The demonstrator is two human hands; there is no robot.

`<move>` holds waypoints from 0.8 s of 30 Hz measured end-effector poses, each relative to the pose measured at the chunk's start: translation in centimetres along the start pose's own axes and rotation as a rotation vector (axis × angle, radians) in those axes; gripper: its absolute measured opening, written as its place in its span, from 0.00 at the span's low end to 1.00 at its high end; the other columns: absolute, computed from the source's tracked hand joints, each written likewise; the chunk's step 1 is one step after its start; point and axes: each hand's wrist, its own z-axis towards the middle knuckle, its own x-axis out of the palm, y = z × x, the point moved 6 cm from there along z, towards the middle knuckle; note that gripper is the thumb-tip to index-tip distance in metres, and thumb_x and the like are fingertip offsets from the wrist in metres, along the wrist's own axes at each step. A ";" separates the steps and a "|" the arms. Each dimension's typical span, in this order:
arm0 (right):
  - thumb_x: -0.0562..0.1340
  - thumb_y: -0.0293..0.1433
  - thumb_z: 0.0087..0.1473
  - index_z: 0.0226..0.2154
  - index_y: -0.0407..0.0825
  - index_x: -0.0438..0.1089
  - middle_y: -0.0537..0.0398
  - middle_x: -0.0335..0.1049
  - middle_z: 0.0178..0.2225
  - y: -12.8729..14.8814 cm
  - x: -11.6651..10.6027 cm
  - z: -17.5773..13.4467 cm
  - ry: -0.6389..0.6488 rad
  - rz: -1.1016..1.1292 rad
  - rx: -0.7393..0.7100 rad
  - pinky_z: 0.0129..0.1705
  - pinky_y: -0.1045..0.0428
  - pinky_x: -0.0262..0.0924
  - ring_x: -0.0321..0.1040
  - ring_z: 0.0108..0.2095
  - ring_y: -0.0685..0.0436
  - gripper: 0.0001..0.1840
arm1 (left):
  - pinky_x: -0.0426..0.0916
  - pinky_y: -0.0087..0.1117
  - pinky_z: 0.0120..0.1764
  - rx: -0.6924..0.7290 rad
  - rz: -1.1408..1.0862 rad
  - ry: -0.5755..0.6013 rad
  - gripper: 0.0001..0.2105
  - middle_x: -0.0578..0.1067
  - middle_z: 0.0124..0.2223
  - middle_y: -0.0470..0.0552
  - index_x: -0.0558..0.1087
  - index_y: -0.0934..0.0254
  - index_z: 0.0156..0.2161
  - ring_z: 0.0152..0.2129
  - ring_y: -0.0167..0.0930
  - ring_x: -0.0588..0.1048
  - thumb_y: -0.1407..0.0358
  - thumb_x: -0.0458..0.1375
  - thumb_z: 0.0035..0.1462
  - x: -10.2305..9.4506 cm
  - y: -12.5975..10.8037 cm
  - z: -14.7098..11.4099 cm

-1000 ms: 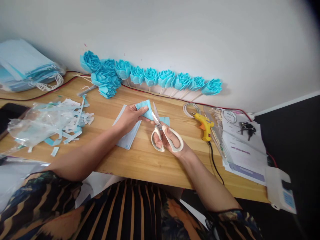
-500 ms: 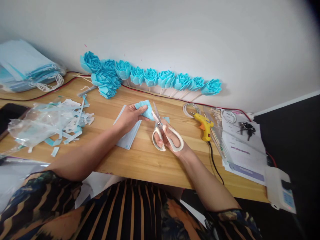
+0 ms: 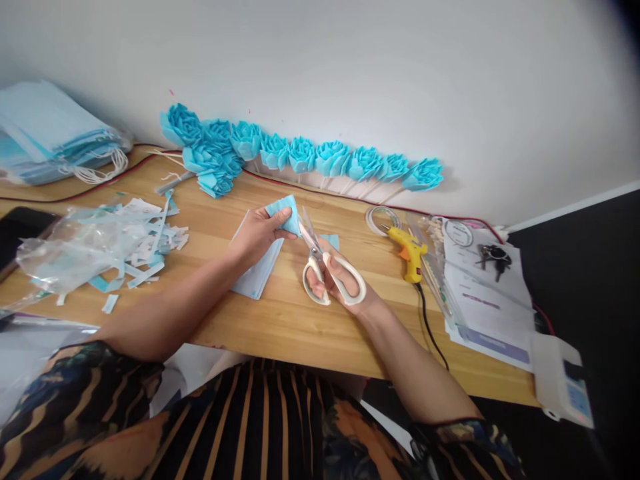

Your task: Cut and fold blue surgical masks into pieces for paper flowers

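Note:
My left hand point(image 3: 261, 232) pinches a small folded piece of light-blue fabric point(image 3: 283, 212) between thumb and fingers. In my right hand point(image 3: 340, 277) are white-handled scissors point(image 3: 315, 253), its fingers through the loops. Their blades point up and away from me, parted a little, with the tips close to the right edge of the fabric. Whether the blades touch it I cannot tell. Under my left hand lies a flat pale-blue sheet point(image 3: 257, 273) that looks like a face mask. Another blue piece point(image 3: 330, 241) lies on the table behind my right hand, partly hidden.
Several blue fabric flowers point(image 3: 301, 155) on sticks lean along the wall. Scraps and a plastic bag point(image 3: 85, 247) lie left, near a phone point(image 3: 23, 233) and a bagged stack of masks point(image 3: 55, 133). Right are a yellow glue gun point(image 3: 410, 253), papers point(image 3: 487, 300) and keys point(image 3: 494, 257).
The fabric in my left hand has shifted slightly left and up. The scissors have tilted a little left, and their blades are spread somewhat differently.

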 end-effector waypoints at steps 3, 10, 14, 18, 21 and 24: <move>0.60 0.51 0.59 0.62 0.54 0.54 0.62 0.66 0.24 0.1 0.0 0.0 -0.005 -0.005 -0.010 0.19 0.57 0.55 0.58 0.20 0.52 0.35 | 0.74 0.26 0.28 -0.007 0.020 0.035 0.19 0.79 0.29 0.51 0.77 0.70 0.31 0.25 0.28 0.77 0.55 0.73 0.42 0.3 0.1 -0.1; 0.60 0.51 0.58 0.61 0.52 0.56 0.62 0.65 0.23 -0.1 -0.3 0.1 -0.026 0.012 -0.012 0.19 0.57 0.55 0.58 0.20 0.52 0.35 | 0.76 0.29 0.31 -0.021 0.040 0.086 0.18 0.80 0.32 0.54 0.78 0.71 0.33 0.28 0.31 0.79 0.55 0.71 0.45 0.8 0.5 -0.4; 0.60 0.52 0.58 0.60 0.51 0.57 0.62 0.65 0.22 -0.2 -0.4 0.1 -0.047 -0.002 -0.007 0.18 0.57 0.54 0.58 0.19 0.52 0.35 | 0.77 0.32 0.33 -0.040 0.032 0.093 0.19 0.81 0.33 0.55 0.78 0.71 0.34 0.30 0.33 0.79 0.55 0.71 0.45 0.8 0.9 -0.5; 0.59 0.52 0.59 0.59 0.51 0.57 0.60 0.66 0.24 -0.2 -0.5 0.2 -0.058 -0.012 -0.019 0.18 0.57 0.55 0.58 0.19 0.52 0.33 | 0.77 0.32 0.32 -0.046 0.030 0.084 0.19 0.81 0.34 0.55 0.78 0.71 0.35 0.31 0.34 0.80 0.55 0.71 0.46 0.8 0.9 -0.5; 0.58 0.51 0.60 0.59 0.51 0.57 0.60 0.66 0.24 -0.2 -0.6 0.2 -0.060 -0.011 -0.028 0.18 0.57 0.55 0.58 0.19 0.51 0.32 | 0.77 0.31 0.32 -0.042 0.025 0.071 0.19 0.80 0.33 0.55 0.78 0.71 0.34 0.30 0.33 0.80 0.54 0.71 0.46 0.8 0.8 -0.5; 0.58 0.51 0.60 0.60 0.51 0.56 0.61 0.64 0.22 -0.2 -0.6 0.2 -0.054 -0.006 -0.026 0.18 0.57 0.55 0.58 0.20 0.51 0.32 | 0.77 0.30 0.32 -0.040 0.017 0.073 0.19 0.80 0.32 0.54 0.78 0.71 0.34 0.30 0.33 0.80 0.55 0.71 0.46 0.9 0.7 -0.5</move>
